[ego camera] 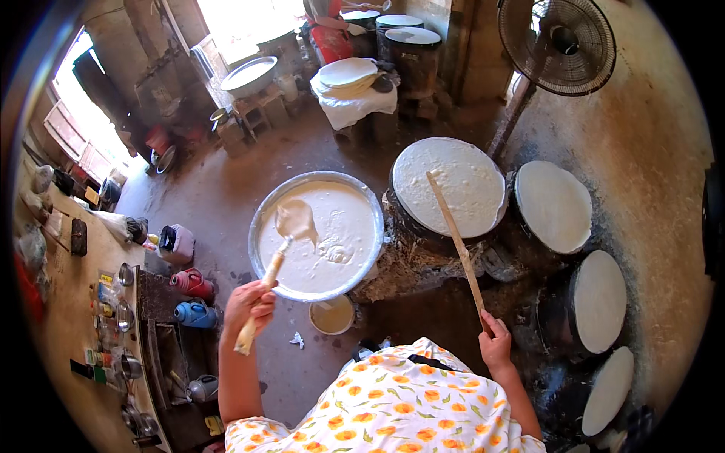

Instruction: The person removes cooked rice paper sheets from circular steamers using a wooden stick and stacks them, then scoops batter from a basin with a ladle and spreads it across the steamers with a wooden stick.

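Observation:
In my left hand point(250, 308) is the thick light handle of a ladle point(295, 219), whose batter-coated bowl is over a wide metal basin point(257, 210) of pale batter point(291, 266). Batter trails from the bowl's edge into the basin. My right hand point(494, 341) grips one end of a long flat wooden stick point(461, 249). The stick's far tip lies on or just above a round, bubbly batter sheet point(436, 204) on a drum-like griddle to the basin's right. Whether the tip touches the sheet, I cannot tell.
Several more round griddles with pale sheets point(554, 206) curve down the right side. A small bucket point(332, 315) stands below the basin. A fan point(558, 45) rises at upper right. Across the room, a person point(328, 34) stands near stacked sheets point(346, 72). A cluttered shelf unit point(141, 340) and flasks point(195, 313) are at left.

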Action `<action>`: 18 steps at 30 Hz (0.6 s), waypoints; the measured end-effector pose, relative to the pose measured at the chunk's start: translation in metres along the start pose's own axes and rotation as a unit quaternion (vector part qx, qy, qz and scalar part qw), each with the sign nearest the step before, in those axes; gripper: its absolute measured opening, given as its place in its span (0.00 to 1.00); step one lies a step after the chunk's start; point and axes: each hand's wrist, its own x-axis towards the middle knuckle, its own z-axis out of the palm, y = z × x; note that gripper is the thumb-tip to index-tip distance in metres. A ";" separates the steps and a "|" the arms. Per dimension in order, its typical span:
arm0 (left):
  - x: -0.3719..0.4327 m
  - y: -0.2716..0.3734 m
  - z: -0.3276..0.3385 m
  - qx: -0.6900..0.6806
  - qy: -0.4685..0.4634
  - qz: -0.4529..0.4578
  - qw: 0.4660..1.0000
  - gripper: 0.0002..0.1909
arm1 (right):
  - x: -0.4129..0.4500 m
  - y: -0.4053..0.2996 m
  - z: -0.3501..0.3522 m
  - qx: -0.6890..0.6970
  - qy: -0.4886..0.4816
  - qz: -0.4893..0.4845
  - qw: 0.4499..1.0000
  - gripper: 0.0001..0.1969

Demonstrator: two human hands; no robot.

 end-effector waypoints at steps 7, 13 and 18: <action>0.005 0.010 0.000 0.165 0.054 0.118 0.978 0.08 | -0.002 -0.014 0.011 0.025 -0.002 0.119 0.993 0.20; 0.058 -0.007 0.022 0.242 0.082 0.048 0.966 0.06 | -0.012 -0.010 0.013 0.201 -0.046 0.311 0.928 0.10; 0.095 -0.016 0.118 0.322 -0.029 -0.012 0.946 0.06 | -0.036 -0.025 -0.007 0.268 0.019 0.339 0.902 0.11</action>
